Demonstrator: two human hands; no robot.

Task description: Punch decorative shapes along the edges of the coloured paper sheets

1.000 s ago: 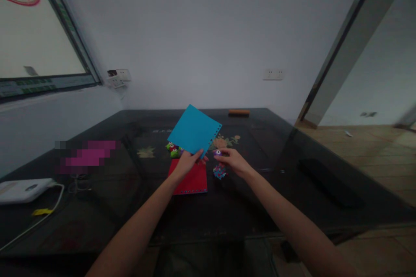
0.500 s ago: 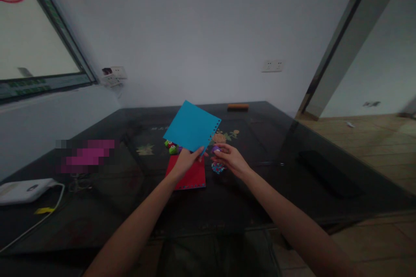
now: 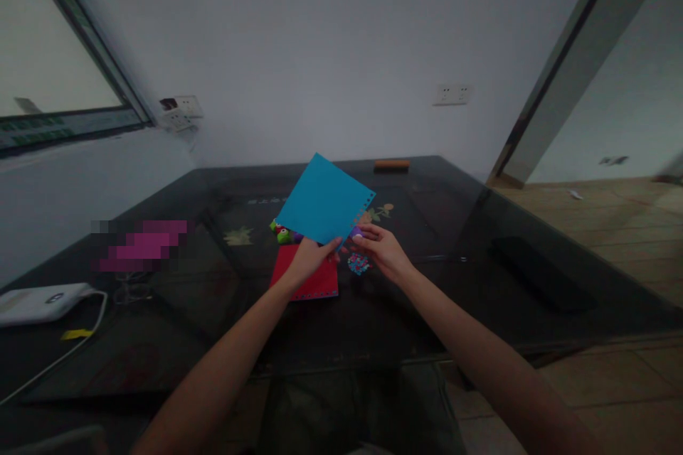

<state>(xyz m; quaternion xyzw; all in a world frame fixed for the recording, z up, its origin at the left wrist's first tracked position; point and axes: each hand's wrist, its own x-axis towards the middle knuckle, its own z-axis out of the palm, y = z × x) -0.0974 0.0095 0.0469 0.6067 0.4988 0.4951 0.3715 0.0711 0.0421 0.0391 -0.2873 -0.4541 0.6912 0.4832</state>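
Observation:
My left hand (image 3: 312, 261) grips a blue sheet of paper (image 3: 326, 199) by its lower corner, thumb on top, holding it tilted above the table. Along the sheet's right edge runs a row of punched holes. At that edge, the fingers of my right hand (image 3: 388, 254) are closed on a small purple craft punch (image 3: 356, 232), partly hidden by them. Below lies a small pile of coloured paper bits (image 3: 358, 264). A red sheet (image 3: 314, 282) with holes along its near edge rests under my left wrist. Behind it, partly covered, are small green punches with eyes (image 3: 282, 234).
An orange-brown cylindrical object (image 3: 391, 166) lies at the dark table's (image 3: 405, 334) far edge. On the right is a long black object (image 3: 538, 274). At left are a white device (image 3: 43, 303) with a cable, a yellow strip (image 3: 77, 334) and a blurred pink item (image 3: 144, 245).
The blue sheet has shifted slightly right and up in view, with the punch still held at its holed edge. The camera view has tilted a little.

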